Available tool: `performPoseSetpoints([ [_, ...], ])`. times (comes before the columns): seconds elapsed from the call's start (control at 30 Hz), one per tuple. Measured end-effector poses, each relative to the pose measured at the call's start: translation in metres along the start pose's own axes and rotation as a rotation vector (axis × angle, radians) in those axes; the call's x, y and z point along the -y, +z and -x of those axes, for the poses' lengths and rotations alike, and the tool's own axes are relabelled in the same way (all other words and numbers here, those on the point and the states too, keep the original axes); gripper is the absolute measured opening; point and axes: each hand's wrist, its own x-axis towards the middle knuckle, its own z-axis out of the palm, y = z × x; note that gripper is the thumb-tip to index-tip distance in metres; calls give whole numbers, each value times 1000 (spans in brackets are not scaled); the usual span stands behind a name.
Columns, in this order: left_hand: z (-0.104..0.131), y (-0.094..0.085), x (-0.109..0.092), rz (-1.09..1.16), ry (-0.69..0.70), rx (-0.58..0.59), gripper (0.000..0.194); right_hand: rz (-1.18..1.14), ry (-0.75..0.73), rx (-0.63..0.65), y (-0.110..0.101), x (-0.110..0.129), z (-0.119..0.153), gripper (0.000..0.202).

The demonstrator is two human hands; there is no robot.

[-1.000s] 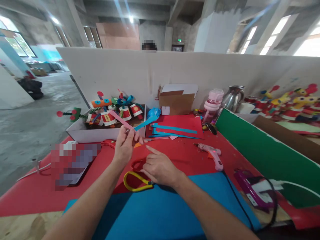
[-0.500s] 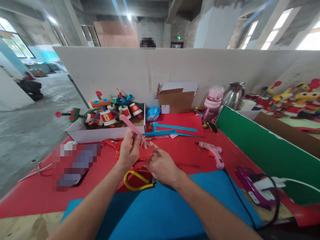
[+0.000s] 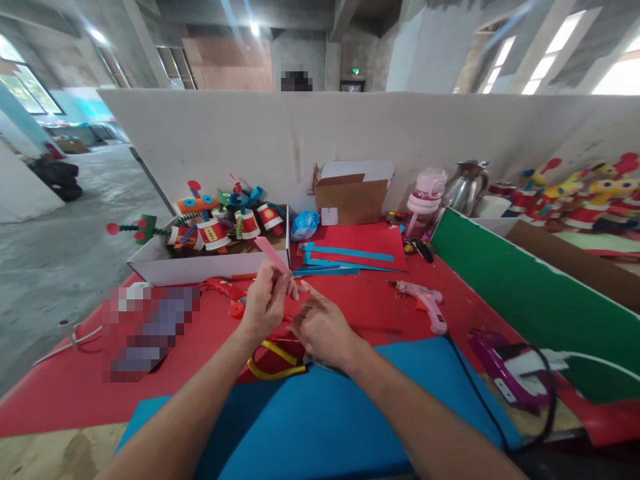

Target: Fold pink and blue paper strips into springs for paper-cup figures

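Red tabletop (image 3: 370, 303) | left hand (image 3: 265, 300): fingers pinch pink strip (image 3: 273, 253), angled above them, and blue strip (image 3: 327, 272), rightward | right hand (image 3: 323, 330): index out, just beside left fingertips, hold unclear | scissors (image 3: 280, 374) below right fingers

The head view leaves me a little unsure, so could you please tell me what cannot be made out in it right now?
Head view: lower end of the pink strip, hidden by the left hand.
Head view: part of the yellow-handled tool, behind the right hand.
Head view: most of the person, hidden by the white partition.
Head view: surface of the dark device, blurred by pixelation.
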Motion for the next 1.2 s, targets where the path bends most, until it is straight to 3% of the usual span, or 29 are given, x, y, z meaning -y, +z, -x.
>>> performPoseSetpoints([
  [0.17, -1, 2, -2, 63, -16, 15, 17, -28, -1, -4, 2, 0, 1, 28],
  [0.27, -4, 3, -1, 267, -121, -70, 18, -114, 47, -6, 4, -4, 2, 25],
  [0.37, -6, 5, 7, 443, -330, -161, 24, -367, 305, -109, 7, -14, 5, 23],
  [0.5, -2, 13, 20, 538, -577, -166, 32, -911, 756, -323, 14, -29, 6, 19],
  [0.6, 3, 22, 23, 518, -632, -91, 34, -1319, 943, -455, 17, -33, 4, 17],
  [0.7, 7, 27, 22, 404, -591, -20, 32, -1509, 1050, -486, 18, -31, 2, 20],
  [0.9, 6, 26, 22, 216, -513, 3, 29, -1469, 1129, -391, 18, -28, 2, 21],
  [1.2, 6, 26, 19, 368, -603, -15, 30, -1379, 1054, -469, 17, -27, 3, 20],
])
